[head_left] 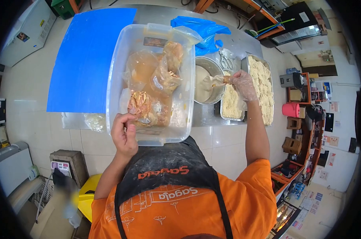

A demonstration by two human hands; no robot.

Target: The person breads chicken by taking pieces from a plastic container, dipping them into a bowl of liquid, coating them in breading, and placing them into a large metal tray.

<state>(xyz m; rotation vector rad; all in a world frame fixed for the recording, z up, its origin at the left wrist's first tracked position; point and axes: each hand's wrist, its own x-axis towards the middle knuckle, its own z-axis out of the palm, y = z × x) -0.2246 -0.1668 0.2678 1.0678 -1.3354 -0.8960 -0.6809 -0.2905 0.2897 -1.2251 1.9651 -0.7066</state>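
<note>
My right hand (244, 85), in a clear plastic glove, pinches the end of a batter-coated piece of meat (215, 82) over the right side of a metal pot (204, 59) of pale batter. My bare left hand (125, 133) is at the near left edge of a large clear plastic tub (180, 133), its fingers curled at the rim beside a bag of marinated meat (140, 104). More bagged meat (166, 75) lies in brownish liquid in the tub. Right of the pot are a small tray of crumbs (231, 99) and a longer crumb-filled tray (262, 85).
A blue board (89, 59) lies left of the tub. Behind the pot are a blue plastic bag (202, 34) and a crumpled clear bag (227, 59). Another clear bag (95, 121) hangs at the table's near left edge. Orange shelving (303, 119) stands to the right.
</note>
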